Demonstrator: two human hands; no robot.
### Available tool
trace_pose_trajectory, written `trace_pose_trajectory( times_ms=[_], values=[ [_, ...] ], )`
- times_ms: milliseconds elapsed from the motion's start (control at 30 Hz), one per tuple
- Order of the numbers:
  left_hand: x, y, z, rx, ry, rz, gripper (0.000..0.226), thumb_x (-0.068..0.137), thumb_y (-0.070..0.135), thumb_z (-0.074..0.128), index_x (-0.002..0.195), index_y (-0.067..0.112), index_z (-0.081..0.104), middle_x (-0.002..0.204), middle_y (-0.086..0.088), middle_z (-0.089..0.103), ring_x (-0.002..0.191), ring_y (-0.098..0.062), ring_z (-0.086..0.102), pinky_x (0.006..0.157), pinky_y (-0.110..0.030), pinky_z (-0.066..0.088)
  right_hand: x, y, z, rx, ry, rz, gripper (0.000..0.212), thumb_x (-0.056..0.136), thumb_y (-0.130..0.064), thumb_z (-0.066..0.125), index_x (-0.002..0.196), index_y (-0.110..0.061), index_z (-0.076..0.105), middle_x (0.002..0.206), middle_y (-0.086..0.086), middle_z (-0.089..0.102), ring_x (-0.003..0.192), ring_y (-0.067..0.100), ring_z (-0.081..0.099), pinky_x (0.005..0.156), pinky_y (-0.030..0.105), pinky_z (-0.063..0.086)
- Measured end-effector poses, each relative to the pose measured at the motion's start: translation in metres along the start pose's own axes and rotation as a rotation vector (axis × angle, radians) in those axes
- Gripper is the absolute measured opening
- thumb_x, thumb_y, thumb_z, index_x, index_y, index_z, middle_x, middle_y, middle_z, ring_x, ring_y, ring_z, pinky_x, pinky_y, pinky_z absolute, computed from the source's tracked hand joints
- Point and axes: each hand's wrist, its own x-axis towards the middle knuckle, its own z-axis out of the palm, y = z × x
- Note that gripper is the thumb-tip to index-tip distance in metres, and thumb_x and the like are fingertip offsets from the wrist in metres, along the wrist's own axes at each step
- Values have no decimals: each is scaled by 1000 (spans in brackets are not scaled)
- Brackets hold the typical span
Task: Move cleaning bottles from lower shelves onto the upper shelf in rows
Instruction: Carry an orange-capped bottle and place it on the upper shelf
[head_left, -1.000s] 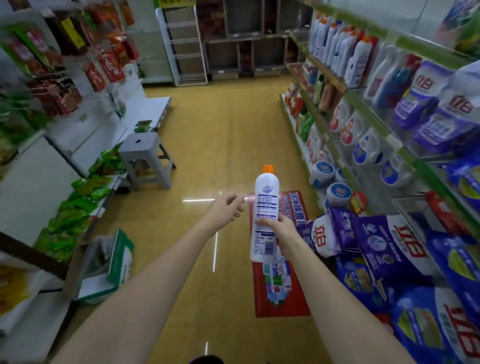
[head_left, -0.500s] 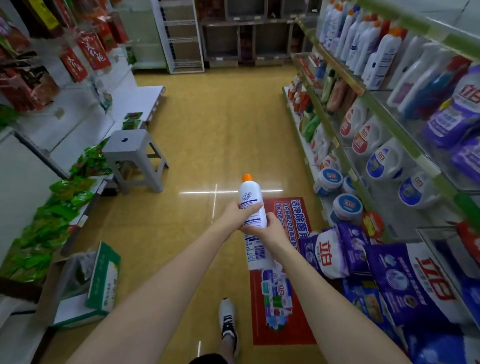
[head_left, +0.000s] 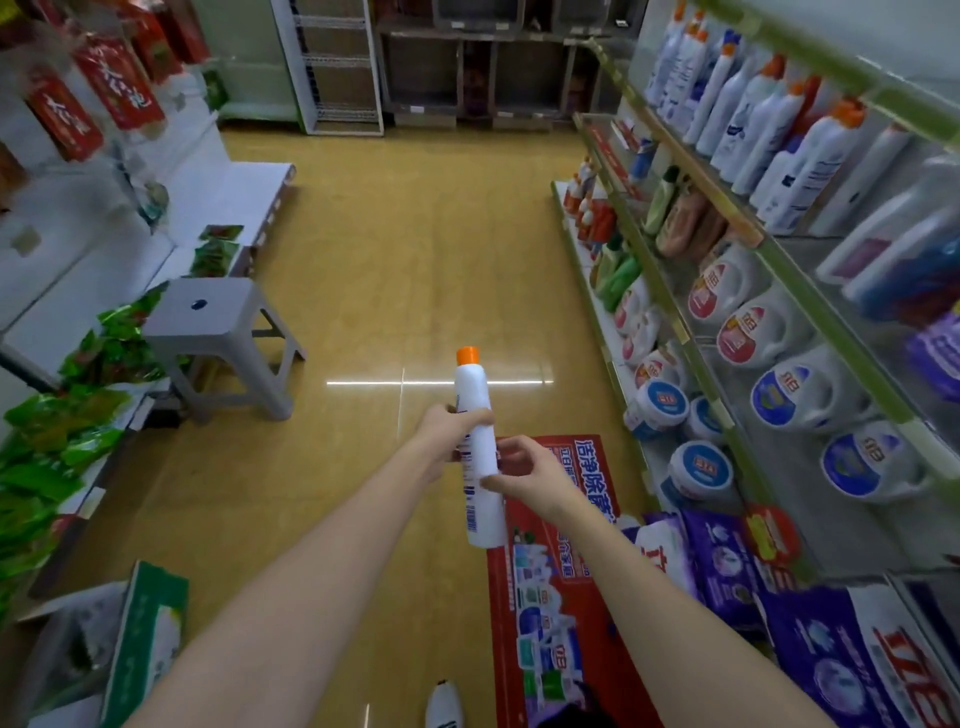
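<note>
- The white cleaning bottle (head_left: 479, 457) with the orange cap (head_left: 467, 355) is in the air over the aisle floor (head_left: 395, 249), in front of the person and well apart from every shelf.
- Its long axis runs nearly upright in the view, cap away from the person and base toward them, tipped a little so the base sits slightly to the right of the cap.
- The left hand (head_left: 447, 434) has its grip clamped round the upper body of the bottle, just under the shoulder.
- The right hand (head_left: 524, 470) has its grip loosely apart: fingertips touch the bottle's right side lower down, but they do not look wrapped round it.
- The upper shelf (head_left: 717, 182), already carrying a row of like bottles (head_left: 779, 140), lies up and to the right of both hands.
- The right hand is on the shelf side, yet the left hand carries the bottle, so I judge the lift would mean either reaching across with the left or taking a fresh hold with the right.
- The bottle is already cap-up, so it should need little turning before standing in the row.
</note>
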Motion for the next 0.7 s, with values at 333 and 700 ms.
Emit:
trace_pose_trajectory(
  times_ms=[333,700],
  values=[
    [121,79,34,-325,-80,-27,51,83,21,76,120,-8,58,94,-29,69,77,-38,72,66,-44,60,142,-15,-92,151,-186,163,54,75,-36,89,116,-14,61,117,6,70,103,21,73,94,40,59],
    [286,214,80,-408,-80,-30,72,76,47,79,124,-4,61,108,-20,71,90,-29,69,83,-42,59,329,-70,-222,268,-424,187,55,83,-24,83,128,-7,57,116,11,74,106,30,72,94,43,58]
  ],
)
